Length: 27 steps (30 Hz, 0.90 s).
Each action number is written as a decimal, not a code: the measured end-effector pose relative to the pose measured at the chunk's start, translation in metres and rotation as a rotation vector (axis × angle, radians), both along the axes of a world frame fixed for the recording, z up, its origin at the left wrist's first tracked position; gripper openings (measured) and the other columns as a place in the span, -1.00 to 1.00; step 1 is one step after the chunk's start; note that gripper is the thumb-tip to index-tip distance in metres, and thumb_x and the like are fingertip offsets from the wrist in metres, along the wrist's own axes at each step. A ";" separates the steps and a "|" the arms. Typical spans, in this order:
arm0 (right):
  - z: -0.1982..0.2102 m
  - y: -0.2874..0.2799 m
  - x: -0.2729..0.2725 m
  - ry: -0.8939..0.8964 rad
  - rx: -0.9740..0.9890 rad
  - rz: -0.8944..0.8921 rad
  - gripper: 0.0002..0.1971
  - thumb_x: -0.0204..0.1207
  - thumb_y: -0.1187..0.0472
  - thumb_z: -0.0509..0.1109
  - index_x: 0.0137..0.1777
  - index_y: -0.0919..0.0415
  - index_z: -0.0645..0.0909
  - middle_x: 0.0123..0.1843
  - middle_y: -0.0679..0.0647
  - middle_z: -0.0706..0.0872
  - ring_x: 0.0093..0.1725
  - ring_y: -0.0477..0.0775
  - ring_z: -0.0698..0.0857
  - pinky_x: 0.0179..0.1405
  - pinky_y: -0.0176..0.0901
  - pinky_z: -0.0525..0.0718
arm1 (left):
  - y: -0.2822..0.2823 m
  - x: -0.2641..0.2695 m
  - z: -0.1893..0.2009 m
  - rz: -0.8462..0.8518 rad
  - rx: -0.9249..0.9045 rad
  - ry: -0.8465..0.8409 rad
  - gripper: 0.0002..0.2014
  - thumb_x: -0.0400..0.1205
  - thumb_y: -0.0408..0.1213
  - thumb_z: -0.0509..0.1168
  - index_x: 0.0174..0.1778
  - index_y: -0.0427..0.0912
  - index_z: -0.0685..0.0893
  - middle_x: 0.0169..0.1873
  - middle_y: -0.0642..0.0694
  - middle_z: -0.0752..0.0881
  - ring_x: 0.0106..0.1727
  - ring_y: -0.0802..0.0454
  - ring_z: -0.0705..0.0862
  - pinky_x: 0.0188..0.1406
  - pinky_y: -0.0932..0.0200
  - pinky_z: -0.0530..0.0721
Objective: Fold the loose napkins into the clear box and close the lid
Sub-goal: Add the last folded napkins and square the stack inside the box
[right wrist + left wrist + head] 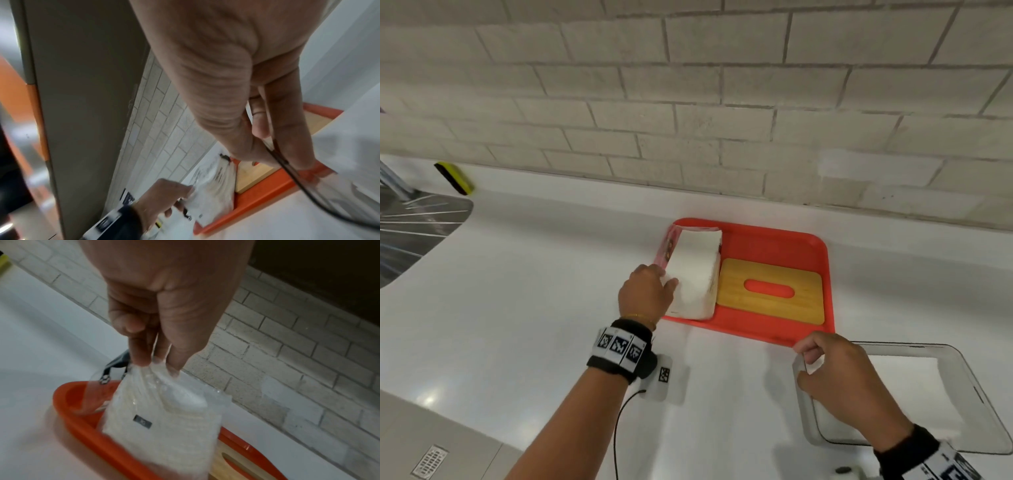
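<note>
A pack of white napkins (pixel 693 274) in clear wrapping lies on the left side of the orange tray (pixel 784 236). My left hand (pixel 645 291) pinches the near end of the napkin pack's wrapping (pixel 164 418) between thumb and fingers (pixel 139 353). Beside the pack on the tray lies the wooden lid (pixel 770 291) with an oval slot. The clear box (pixel 900 394) stands on the counter at the near right, open on top. My right hand (pixel 839 373) grips its left rim (pixel 287 164), thumb and fingers curled over the edge.
White counter (pixel 534 274) runs to a pale brick wall (pixel 688 102). A steel sink drainer (pixel 414 226) and a yellow sponge (pixel 453 178) sit at the far left. A small tagged white device with a black cable (pixel 664 377) lies near my left wrist.
</note>
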State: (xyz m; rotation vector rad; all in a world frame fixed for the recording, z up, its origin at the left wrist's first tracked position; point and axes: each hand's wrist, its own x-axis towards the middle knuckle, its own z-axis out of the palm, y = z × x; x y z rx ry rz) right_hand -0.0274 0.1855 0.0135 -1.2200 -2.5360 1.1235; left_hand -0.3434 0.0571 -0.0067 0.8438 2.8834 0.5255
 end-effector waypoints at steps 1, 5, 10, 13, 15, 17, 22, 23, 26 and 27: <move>0.000 -0.005 -0.004 0.004 -0.018 0.022 -0.62 0.29 0.41 0.66 -0.02 -0.06 0.74 -0.07 -0.11 0.71 -0.15 -0.24 0.67 -0.29 -0.55 0.52 | 0.006 -0.005 0.000 0.010 -0.088 -0.008 -0.53 0.64 0.21 0.39 0.23 -0.12 0.75 0.06 -0.10 0.77 0.04 -0.11 0.78 0.03 0.02 0.77; -0.002 -0.027 -0.025 0.017 -0.082 0.145 -0.64 0.39 0.32 0.68 0.06 -0.08 0.69 0.03 -0.15 0.66 -0.06 -0.26 0.66 -0.18 -0.54 0.54 | 0.020 -0.015 -0.004 0.029 -0.164 -0.076 -0.40 0.53 0.28 0.47 0.28 -0.14 0.73 0.10 -0.09 0.81 0.08 -0.12 0.81 0.02 0.05 0.76; 0.003 -0.051 -0.056 0.041 -0.232 0.225 -0.60 0.49 0.19 0.67 0.28 -0.06 0.66 0.22 -0.17 0.64 0.00 -0.18 0.77 -0.08 -0.47 0.63 | 0.018 -0.016 -0.007 0.091 -0.093 -0.159 -0.44 0.49 0.19 0.57 0.25 -0.14 0.76 0.07 -0.10 0.83 0.05 -0.15 0.82 -0.05 0.08 0.72; 0.011 -0.058 -0.064 0.044 -0.329 0.304 -0.45 0.50 0.18 0.65 0.46 -0.11 0.61 0.36 -0.21 0.62 0.14 -0.24 0.75 0.06 -0.35 0.77 | 0.013 -0.020 -0.008 0.138 0.000 -0.255 -0.50 0.44 0.10 0.63 0.17 -0.15 0.80 0.01 -0.12 0.84 -0.04 -0.16 0.85 0.04 0.01 0.82; 0.014 -0.057 -0.064 0.044 -0.333 0.395 -0.37 0.51 0.17 0.63 0.56 -0.13 0.55 0.44 -0.23 0.61 0.27 -0.27 0.70 0.24 -0.27 0.77 | 0.011 -0.024 -0.010 0.151 0.052 -0.321 -0.52 0.41 0.08 0.66 0.11 -0.14 0.82 -0.08 -0.11 0.85 -0.13 -0.15 0.86 0.04 -0.07 0.86; 0.017 -0.056 -0.063 0.041 -0.317 0.464 -0.33 0.54 0.18 0.62 0.62 -0.14 0.50 0.48 -0.25 0.60 0.36 -0.27 0.67 0.35 -0.25 0.72 | 0.009 -0.026 -0.011 0.143 0.086 -0.364 -0.55 0.40 0.08 0.67 0.08 -0.12 0.86 -0.13 -0.09 0.85 -0.14 -0.12 0.86 0.04 -0.07 0.87; 0.018 -0.056 -0.064 0.083 -0.344 0.496 -0.30 0.57 0.20 0.61 0.67 -0.10 0.45 0.53 -0.24 0.59 0.46 -0.31 0.62 0.42 -0.22 0.68 | 0.006 -0.028 -0.010 0.164 0.152 -0.443 -0.63 0.38 0.01 0.70 0.02 -0.08 0.88 -0.08 -0.09 0.86 -0.06 -0.11 0.84 0.11 -0.03 0.85; 0.018 -0.057 -0.066 0.085 -0.346 0.498 -0.29 0.56 0.19 0.61 0.67 -0.10 0.44 0.53 -0.23 0.59 0.46 -0.31 0.62 0.43 -0.22 0.68 | 0.006 -0.027 -0.009 0.174 0.163 -0.460 -0.64 0.37 0.00 0.70 -0.01 -0.08 0.87 -0.10 -0.08 0.87 -0.09 -0.11 0.85 0.09 -0.04 0.86; 0.016 -0.058 -0.069 0.099 -0.332 0.489 -0.30 0.55 0.13 0.63 0.65 -0.14 0.45 0.51 -0.19 0.60 0.43 -0.32 0.63 0.40 -0.27 0.69 | 0.005 -0.027 -0.008 0.173 0.191 -0.484 -0.65 0.39 0.01 0.66 0.01 -0.07 0.85 -0.05 -0.06 0.87 -0.10 -0.09 0.85 0.10 -0.04 0.85; 0.017 -0.057 -0.070 0.106 -0.322 0.481 -0.31 0.54 0.10 0.64 0.63 -0.16 0.46 0.50 -0.20 0.60 0.40 -0.32 0.64 0.38 -0.29 0.69 | 0.004 -0.026 -0.007 0.162 0.195 -0.484 -0.67 0.43 0.00 0.63 0.03 -0.05 0.83 -0.01 -0.03 0.85 -0.04 -0.08 0.84 0.16 -0.02 0.83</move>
